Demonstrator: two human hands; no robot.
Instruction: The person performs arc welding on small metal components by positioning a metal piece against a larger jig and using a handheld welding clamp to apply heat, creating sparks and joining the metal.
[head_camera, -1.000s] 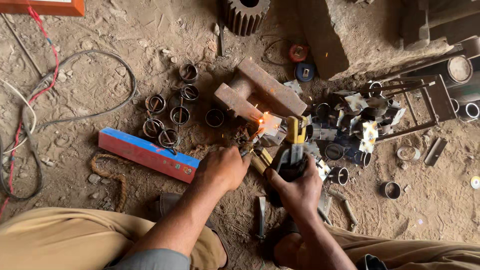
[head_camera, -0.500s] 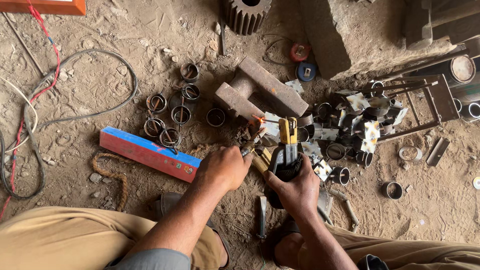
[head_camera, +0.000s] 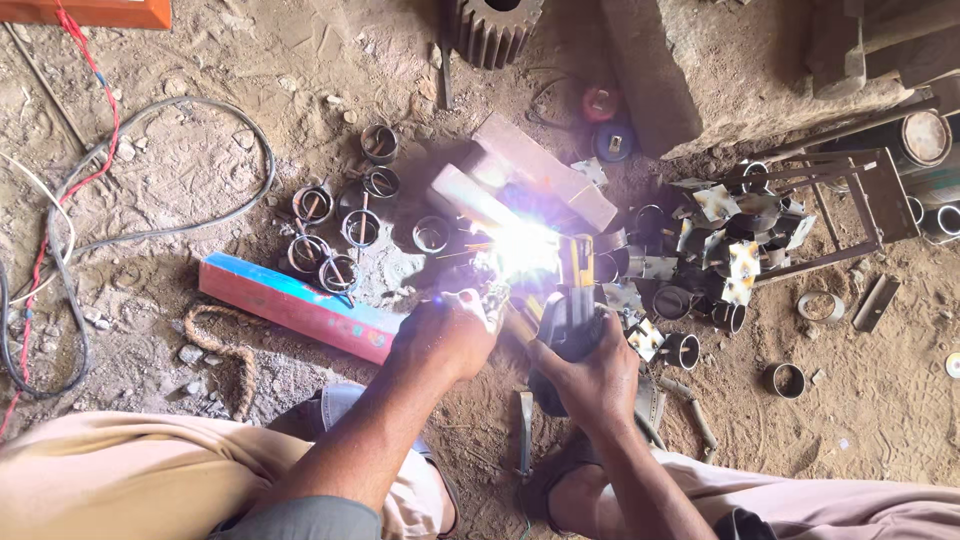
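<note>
I see my right hand (head_camera: 592, 372) clenched around the dark handle of a yellow-and-black welding electrode holder (head_camera: 572, 305), with its head angled up toward the bright white welding arc (head_camera: 522, 250). I take that arc as my landmark. My left hand (head_camera: 447, 335) sits just below and left of it, fist closed near the joint, probably to steady the work, though the glare hides whatever it grips, so I cannot tell what it holds. The arc burns at the near end of two pale rectangular metal bars (head_camera: 530, 185) lying side by side, running up and away from it; the exact piece being joined is washed out by the light. Left of the arc stands a cluster of short rusty steel pipe rings (head_camera: 345, 225) set upright on the dirt floor (head_camera: 180, 140), likely within reach as stock. Below and left of them lies a long red-and-blue box (head_camera: 295, 305). Right of the arc is a heap of similar rings with cut metal plates (head_camera: 715, 250), beside a rusty frame (head_camera: 850, 205). A dark toothed gear (head_camera: 495, 25) well above the arc is cut off by the top edge, and grey and red cables (head_camera: 100, 180) loop far left.
</note>
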